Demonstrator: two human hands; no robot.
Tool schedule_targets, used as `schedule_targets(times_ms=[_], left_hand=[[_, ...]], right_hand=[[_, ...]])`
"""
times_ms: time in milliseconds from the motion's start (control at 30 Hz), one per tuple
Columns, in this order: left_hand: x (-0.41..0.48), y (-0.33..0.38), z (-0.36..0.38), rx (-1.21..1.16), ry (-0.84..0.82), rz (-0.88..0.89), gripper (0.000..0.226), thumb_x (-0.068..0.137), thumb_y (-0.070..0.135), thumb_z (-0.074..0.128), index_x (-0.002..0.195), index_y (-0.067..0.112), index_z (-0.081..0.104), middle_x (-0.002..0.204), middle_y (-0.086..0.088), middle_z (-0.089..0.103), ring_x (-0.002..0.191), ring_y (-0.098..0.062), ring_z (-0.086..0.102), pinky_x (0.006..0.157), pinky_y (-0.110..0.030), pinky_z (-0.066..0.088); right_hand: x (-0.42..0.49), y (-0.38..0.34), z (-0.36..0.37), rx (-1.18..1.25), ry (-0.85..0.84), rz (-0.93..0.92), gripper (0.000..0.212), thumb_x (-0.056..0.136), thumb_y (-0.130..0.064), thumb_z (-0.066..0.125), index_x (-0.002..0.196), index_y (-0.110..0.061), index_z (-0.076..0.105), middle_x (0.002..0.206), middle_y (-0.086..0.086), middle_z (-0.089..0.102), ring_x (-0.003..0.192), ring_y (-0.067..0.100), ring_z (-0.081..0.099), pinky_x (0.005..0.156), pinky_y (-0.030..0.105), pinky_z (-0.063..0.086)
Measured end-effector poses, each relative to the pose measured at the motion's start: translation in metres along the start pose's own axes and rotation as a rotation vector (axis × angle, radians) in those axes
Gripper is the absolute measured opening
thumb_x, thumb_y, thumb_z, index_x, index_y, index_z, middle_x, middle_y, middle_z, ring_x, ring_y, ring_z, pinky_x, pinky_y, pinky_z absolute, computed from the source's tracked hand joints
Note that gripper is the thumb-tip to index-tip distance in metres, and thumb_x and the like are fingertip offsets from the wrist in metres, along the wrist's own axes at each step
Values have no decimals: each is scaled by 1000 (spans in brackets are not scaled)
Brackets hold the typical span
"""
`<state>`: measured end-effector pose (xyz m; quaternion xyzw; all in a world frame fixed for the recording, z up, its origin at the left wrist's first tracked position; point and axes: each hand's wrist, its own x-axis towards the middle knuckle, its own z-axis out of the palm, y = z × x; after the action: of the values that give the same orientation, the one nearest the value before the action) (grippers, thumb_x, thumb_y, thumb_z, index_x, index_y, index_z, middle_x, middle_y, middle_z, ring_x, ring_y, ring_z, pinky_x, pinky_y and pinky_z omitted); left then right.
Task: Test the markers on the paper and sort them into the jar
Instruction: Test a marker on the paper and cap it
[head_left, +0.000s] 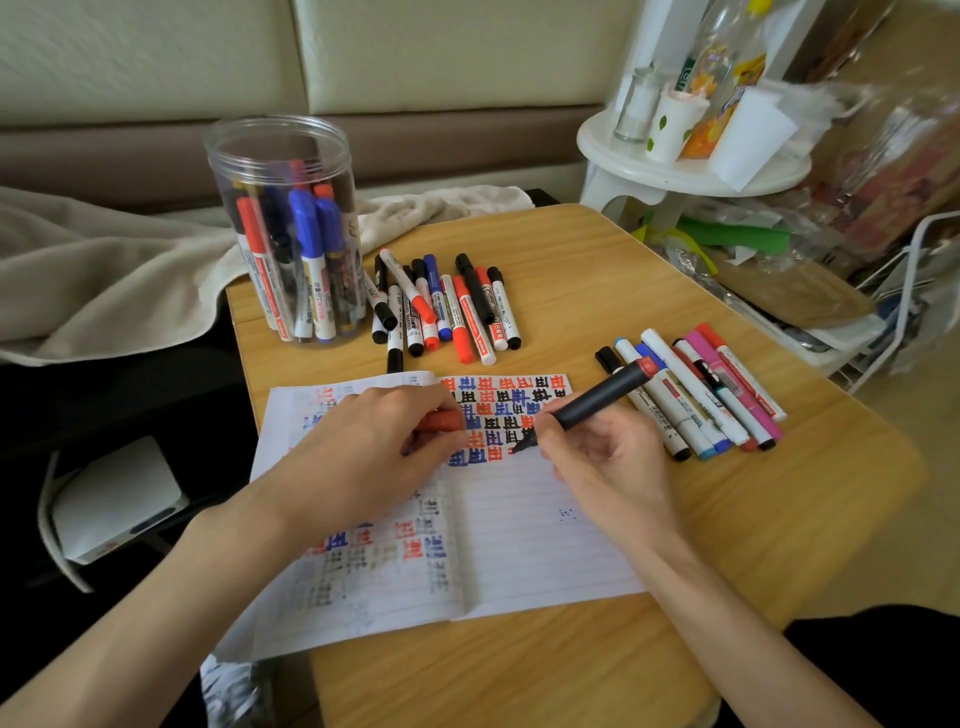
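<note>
My right hand (602, 462) grips a dark marker with a red end (602, 396), its tip touching the lined paper (519, 530) below rows of red, blue and black test marks. My left hand (363, 457) rests on the paper and holds a red cap (441, 422) in its fingers. A clear plastic jar (285, 228) at the back left of the table stands upright with several markers inside. One pile of markers (447, 306) lies beside the jar. Another pile of markers (701, 395) lies to the right of the paper.
The small wooden table (623, 291) has a beige blanket (104, 270) off its left edge. A white stool (691, 171) with bottles and cups stands at the back right. Plastic bags and a wire rack (883, 322) crowd the right side. A white box (114, 499) sits low on the left.
</note>
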<state>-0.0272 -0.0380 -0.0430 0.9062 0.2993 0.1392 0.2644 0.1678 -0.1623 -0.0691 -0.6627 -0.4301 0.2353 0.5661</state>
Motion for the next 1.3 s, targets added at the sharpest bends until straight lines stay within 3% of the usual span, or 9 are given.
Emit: schedule_targets(times_ms=[367,533,834,967,1300], left_hand=[[0,-1,1,12,15,11,22,95,51,53,101,33,65,96,18,69,84,-6,65,77,-37,56],[0,-1,1,4,2,8,30,92,56,49,102,32,65,97,17,70,85,-7,66,77,-37,56],[0,1,0,-3,3,10,31,92,55,48,102,32,65,96,17,70,84,-6,66,77,-37,56],[0,0,0,-13,2,5,28,92,54,50,102,32,66,95,18,70,84,-6,66,77,-37,56],[0,-2,1,-4,10,17,25,94,51,53,101,32,66,95,18,69,84,-7,66,77,-36,55]], right_hand=[[-1,-1,2,-37,-58,-9,1,91,-15,77,92,-16,76,78,0,76,68,14,68,61,27,56],[-1,1,2,-82,-12,-26,2,89,-17,77,88,-16,75,78,0,76,67,13,67,59,23,53],[1,3,-1,20,64,15,8,90,-10,77,90,-18,76,76,2,76,72,23,71,65,33,58],[0,0,0,30,28,10,9,91,-12,77,92,-20,77,77,0,76,69,15,69,68,35,60],[0,-1,0,23,-24,-22,7,93,-13,76,92,-20,77,76,-6,76,64,5,67,62,20,51]])
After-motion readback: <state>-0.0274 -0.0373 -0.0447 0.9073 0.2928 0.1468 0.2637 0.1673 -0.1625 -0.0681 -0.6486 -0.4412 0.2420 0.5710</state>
